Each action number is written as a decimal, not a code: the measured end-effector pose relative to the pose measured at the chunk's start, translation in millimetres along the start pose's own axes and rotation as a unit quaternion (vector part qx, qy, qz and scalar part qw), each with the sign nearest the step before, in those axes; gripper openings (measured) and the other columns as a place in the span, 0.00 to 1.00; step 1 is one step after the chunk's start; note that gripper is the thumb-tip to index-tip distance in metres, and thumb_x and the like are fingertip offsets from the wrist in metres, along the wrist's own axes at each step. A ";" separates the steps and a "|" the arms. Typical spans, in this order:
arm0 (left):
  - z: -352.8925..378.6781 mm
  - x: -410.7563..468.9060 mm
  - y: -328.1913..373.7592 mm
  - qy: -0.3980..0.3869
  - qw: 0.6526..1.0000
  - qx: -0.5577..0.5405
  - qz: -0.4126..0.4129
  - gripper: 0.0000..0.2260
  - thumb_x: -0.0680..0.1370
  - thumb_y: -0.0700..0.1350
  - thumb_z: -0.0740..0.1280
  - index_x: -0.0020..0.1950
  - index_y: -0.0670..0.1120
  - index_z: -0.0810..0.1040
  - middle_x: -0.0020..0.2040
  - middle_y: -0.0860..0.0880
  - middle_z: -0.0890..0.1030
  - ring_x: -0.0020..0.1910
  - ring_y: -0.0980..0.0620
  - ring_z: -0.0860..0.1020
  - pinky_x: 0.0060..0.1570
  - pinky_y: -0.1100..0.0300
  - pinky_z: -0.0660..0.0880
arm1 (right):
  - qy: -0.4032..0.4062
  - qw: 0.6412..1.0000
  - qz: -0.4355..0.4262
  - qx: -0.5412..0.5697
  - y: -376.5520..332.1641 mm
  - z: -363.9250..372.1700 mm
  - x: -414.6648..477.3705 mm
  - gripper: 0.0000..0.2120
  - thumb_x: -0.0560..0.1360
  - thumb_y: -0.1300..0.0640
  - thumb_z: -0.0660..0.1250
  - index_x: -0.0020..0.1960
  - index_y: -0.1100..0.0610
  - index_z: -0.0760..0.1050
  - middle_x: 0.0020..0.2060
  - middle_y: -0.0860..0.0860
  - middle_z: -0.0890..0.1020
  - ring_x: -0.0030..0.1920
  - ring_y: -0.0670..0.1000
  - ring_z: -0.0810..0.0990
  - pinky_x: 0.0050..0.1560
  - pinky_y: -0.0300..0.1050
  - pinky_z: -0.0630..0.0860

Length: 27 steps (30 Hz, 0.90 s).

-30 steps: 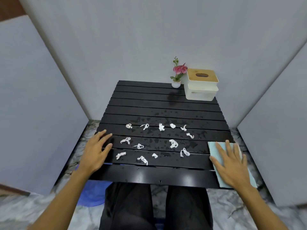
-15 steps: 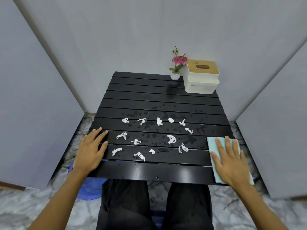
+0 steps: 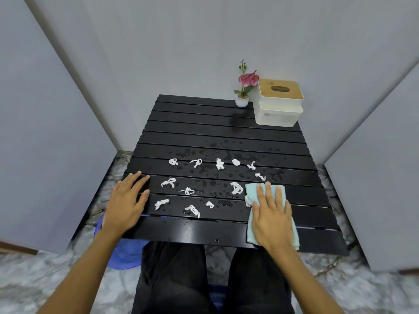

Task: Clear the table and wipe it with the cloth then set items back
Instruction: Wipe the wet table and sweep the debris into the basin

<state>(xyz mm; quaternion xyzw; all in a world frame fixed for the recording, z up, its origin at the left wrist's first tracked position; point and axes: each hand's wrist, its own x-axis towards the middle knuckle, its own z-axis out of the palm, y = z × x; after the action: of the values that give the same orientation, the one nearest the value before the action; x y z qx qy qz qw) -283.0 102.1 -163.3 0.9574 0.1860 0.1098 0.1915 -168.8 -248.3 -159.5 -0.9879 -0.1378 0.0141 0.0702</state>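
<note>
Looking down from the left, we see a blue basin (image 3: 122, 254) on the marble floor, partly hidden under the near-left corner of the black slatted table (image 3: 222, 130). Our left hand (image 3: 127, 202) lies flat on that corner, fingers spread and straight, holding nothing. Just right of it, small white paper scraps (image 3: 192, 209) are scattered across the middle slats in rough rows, among water droplets (image 3: 204, 168) that wet the dark surface. One larger scrap (image 3: 236, 188) lies just beside the left edge of the light blue cloth (image 3: 254, 193). Our right hand (image 3: 272, 214) presses palm down on the cloth, fingers extended and slightly apart, flat on top of it and not closed around it; the cloth sits on the near-right part of the table, with another scrap touching its left edge. At the far right corner stands a small white pot with a pink flower (image 3: 243, 91), and right beside it a white tissue box with a wooden lid (image 3: 278, 103). Our dark trousers (image 3: 172, 279) show below the table's near edge.
</note>
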 end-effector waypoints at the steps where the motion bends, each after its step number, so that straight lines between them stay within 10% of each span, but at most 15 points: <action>1: 0.0 -0.1 -0.1 -0.001 1.000 0.001 0.000 0.26 0.78 0.59 0.51 0.71 0.50 0.71 0.73 0.47 0.69 0.73 0.45 0.64 0.71 0.44 0.59 | 0.001 1.000 -0.002 0.007 -11.3 2.3 -1.5 0.30 0.78 0.45 0.38 0.77 0.52 0.54 0.78 0.51 0.54 0.78 0.56 0.48 0.73 0.60 0.54; 11: 3.4 -0.3 -6.0 0.000 1.000 -0.004 0.003 0.24 0.79 0.58 0.51 0.71 0.51 0.70 0.73 0.48 0.68 0.74 0.47 0.63 0.72 0.47 0.58 | 0.023 0.984 -0.014 0.177 -101.6 3.2 -2.9 0.32 0.77 0.44 0.34 0.73 0.53 0.63 0.75 0.50 0.64 0.77 0.54 0.55 0.72 0.54 0.56; 16: 2.5 -1.4 -6.7 0.001 1.000 -0.006 0.000 0.23 0.79 0.57 0.53 0.71 0.52 0.70 0.74 0.49 0.68 0.75 0.48 0.61 0.73 0.48 0.56 | 0.065 0.911 0.086 0.399 -83.7 -46.5 2.5 0.18 0.83 0.54 0.50 0.64 0.57 0.74 0.59 0.57 0.81 0.60 0.59 0.77 0.52 0.43 0.66; 22: 1.7 -1.3 -4.5 0.001 1.000 -0.012 0.000 0.22 0.79 0.56 0.54 0.71 0.51 0.70 0.74 0.48 0.68 0.75 0.48 0.61 0.74 0.48 0.55 | 0.074 0.900 0.125 0.411 -18.9 -120.2 -18.4 0.18 0.82 0.51 0.52 0.65 0.52 0.75 0.49 0.52 0.79 0.49 0.52 0.75 0.51 0.46 0.69; 27: 1.7 -1.2 -4.9 0.001 1.000 -0.013 0.003 0.23 0.79 0.56 0.53 0.72 0.51 0.70 0.74 0.48 0.67 0.75 0.47 0.61 0.74 0.46 0.56 | -0.051 0.964 0.057 0.254 6.8 -72.9 -29.1 0.24 0.82 0.45 0.49 0.75 0.51 0.62 0.74 0.52 0.64 0.75 0.54 0.58 0.72 0.51 0.58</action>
<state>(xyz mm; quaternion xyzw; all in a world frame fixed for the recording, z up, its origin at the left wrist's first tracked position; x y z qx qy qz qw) -285.2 105.2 -167.0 0.9554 0.1817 0.1140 0.2029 -191.5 -272.6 -88.1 -0.9417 -0.0767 0.1033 0.3110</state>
